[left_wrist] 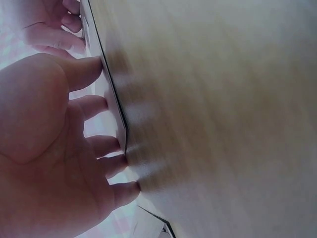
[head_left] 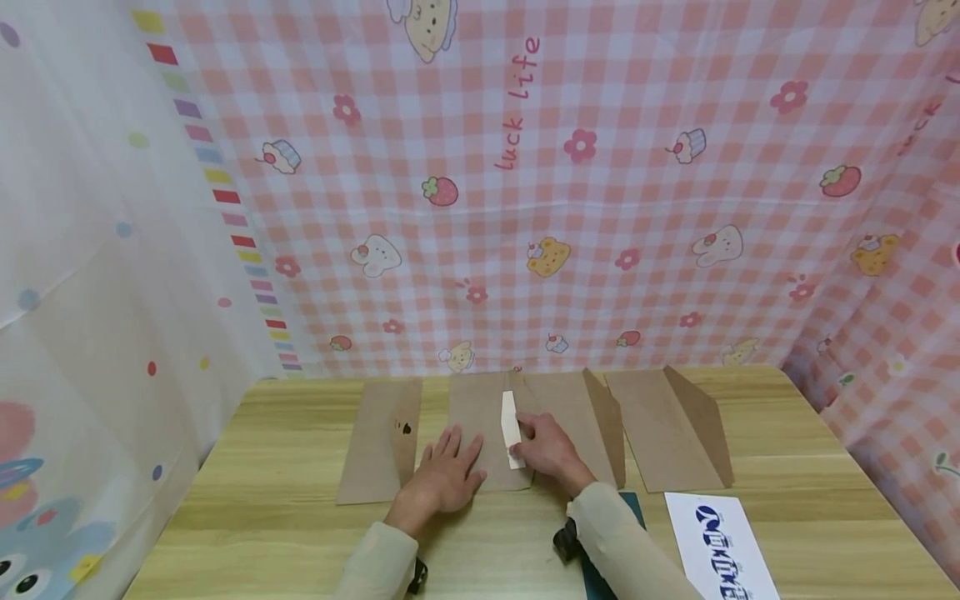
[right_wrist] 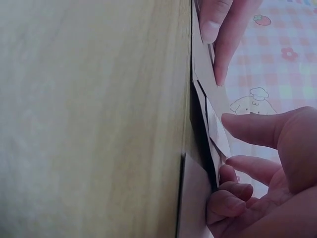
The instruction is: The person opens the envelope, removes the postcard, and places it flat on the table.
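Paper strip (head_left: 507,415) over the envelope (head_left: 476,402) should be light, easily creased, best taken by its edges, left hand (head_left: 444,478) with fingers spread, right hand (head_left: 550,448) pinching the strip.

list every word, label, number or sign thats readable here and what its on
"luck life" on the pink checked cloth.
"luck", fainter, farther right on that cloth; what follows is cut off.
White sheet: blue lettering, too unclear to read.
Leftmost brown envelope: dark mark, too small to read.
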The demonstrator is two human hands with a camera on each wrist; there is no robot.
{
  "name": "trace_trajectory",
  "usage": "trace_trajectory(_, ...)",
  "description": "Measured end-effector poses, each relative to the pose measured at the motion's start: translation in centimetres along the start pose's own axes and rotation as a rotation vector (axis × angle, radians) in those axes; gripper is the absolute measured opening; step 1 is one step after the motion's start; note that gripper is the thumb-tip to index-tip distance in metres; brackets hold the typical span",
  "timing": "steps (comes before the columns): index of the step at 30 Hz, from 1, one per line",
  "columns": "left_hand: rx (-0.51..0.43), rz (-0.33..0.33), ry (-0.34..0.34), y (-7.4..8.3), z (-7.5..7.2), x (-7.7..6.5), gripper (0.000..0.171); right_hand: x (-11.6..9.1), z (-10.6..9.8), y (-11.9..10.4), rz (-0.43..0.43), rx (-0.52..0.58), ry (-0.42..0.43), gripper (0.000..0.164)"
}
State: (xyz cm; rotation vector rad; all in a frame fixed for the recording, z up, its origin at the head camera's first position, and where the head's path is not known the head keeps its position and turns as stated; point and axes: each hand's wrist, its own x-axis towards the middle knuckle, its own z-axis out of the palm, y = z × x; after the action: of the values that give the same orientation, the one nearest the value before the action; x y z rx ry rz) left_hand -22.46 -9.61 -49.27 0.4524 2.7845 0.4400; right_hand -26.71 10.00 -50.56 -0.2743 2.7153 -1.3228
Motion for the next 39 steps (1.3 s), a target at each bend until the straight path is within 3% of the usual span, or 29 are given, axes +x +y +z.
trace_trajectory(8,-0.004,0.005,0.005,0.0,0.0,-0.1,0.059,0.0,0.1,0.1,-0.026,0.027,0.022,0.062)
trace_trajectory(20,-0.009,0.008,0.002,0.1,-0.1,-0.1,0.058,-0.1,0.1,-0.7,-0.022,0.044,0.042,0.053)
trace_trajectory(29,-0.007,0.009,0.001,0.1,-0.2,-0.1,0.058,-0.5,0.1,-1.3,0.042,0.086,0.043,0.068)
trace_trajectory(39,-0.005,0.009,0.002,0.1,-0.2,-0.2,0.058,-0.5,0.8,-1.4,0.053,0.088,0.067,0.062)
